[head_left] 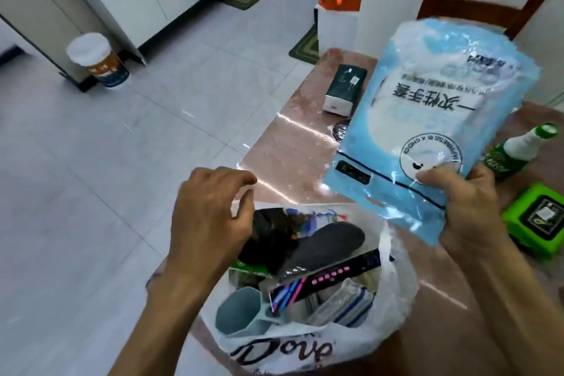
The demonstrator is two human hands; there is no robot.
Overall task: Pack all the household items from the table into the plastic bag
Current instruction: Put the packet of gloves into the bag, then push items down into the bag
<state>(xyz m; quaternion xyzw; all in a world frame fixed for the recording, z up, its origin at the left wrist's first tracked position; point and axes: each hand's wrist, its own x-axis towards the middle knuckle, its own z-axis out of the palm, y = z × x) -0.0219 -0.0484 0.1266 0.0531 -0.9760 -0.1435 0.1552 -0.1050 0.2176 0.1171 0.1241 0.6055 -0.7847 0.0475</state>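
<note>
A white plastic bag (393,308) sits open at the near edge of a pinkish tabletop (283,143), already holding a blue cup (241,314), a dark insole and other packets. The left hand (210,217) pinches the bag's far rim. Just right of the bag, the right hand (467,210) grips a blue glove packet (427,119) above it. Beyond the bag lie a green wipes pack (537,217), a green bottle (515,149) and a dark box (345,88).

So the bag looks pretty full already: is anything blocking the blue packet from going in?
Nothing visible blocks it. The right hand holds the blue glove packet above the plastic bag, whose mouth the left hand holds open; the contents sit below the rim.
</note>
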